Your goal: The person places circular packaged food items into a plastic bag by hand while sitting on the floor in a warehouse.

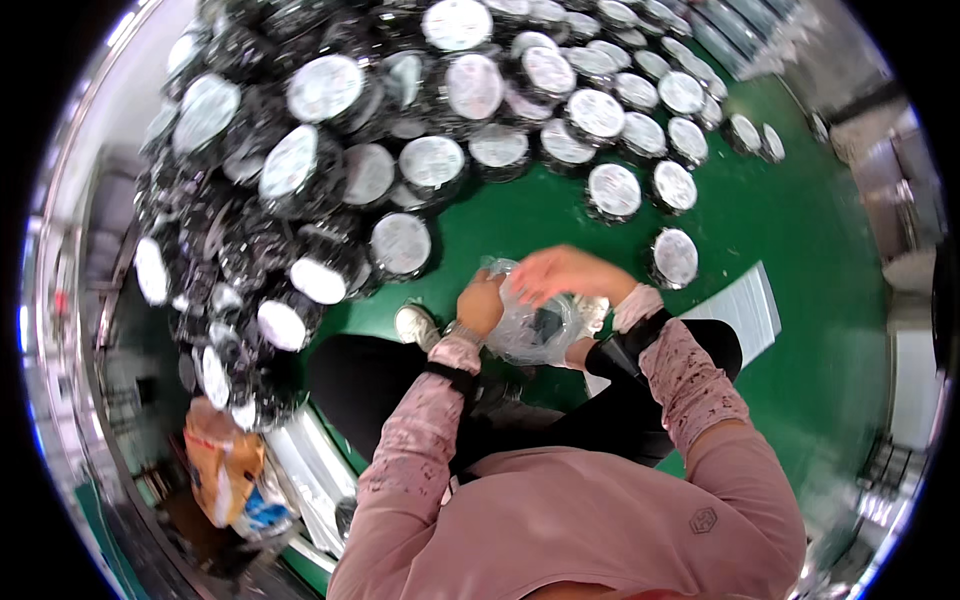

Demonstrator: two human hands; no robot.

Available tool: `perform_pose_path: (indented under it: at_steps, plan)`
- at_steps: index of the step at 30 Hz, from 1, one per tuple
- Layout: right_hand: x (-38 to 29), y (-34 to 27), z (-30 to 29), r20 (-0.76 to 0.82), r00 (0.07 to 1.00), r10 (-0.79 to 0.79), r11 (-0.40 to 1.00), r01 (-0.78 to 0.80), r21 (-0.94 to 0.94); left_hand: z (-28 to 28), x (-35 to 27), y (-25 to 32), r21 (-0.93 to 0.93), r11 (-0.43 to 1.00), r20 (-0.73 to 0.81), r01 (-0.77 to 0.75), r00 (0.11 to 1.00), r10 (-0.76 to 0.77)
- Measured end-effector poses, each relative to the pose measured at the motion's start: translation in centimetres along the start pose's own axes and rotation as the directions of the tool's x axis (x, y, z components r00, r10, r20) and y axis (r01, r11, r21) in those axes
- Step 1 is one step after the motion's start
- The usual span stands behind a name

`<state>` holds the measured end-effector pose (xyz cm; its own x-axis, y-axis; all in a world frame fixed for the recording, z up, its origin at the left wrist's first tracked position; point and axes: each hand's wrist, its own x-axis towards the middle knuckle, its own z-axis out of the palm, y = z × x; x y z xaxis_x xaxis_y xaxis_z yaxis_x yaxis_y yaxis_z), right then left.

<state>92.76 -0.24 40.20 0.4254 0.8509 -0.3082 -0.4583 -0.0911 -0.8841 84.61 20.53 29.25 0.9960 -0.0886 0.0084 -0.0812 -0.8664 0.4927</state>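
A clear plastic bag (517, 341) hangs between my knees, with something dark showing through it. My left hand (481, 304) grips the bag's upper edge on the left side. Over the bag's top right, my right hand (566, 271) is blurred by motion, its fingers pointing left and down. Whether those fingers hold any of the plastic cannot be made out. The lower part of the bag is close to my legs. A round dark pack with a white disc-shaped top (674, 257) stands on the floor to the right of my right hand.
A large heap of similar film-wrapped round packs (435, 161) spreads across the green floor (510, 214) ahead and left. Flat translucent plastic sheets (739, 311) lie by my right knee. An orange bag (221, 465) and a white strip-like stack (311, 472) are at lower left.
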Motion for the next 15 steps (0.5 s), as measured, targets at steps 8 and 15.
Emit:
perform_pose_path:
  at_steps: [8, 15]
  plan:
    - [-0.9, 19.9, -23.6, -0.846, 0.225, 0.483, 0.799, 0.283, 0.531, -7.5, 3.6, 6.4, -0.516, 0.841, 0.206, 0.16, 0.977, -0.06]
    - [4.7, 22.3, -30.6, -0.871, -0.006, 0.491, 0.793, 0.416, 0.444, -7.1, 5.2, 6.0, -0.687, 0.636, 0.29, 0.352, 0.935, -0.204]
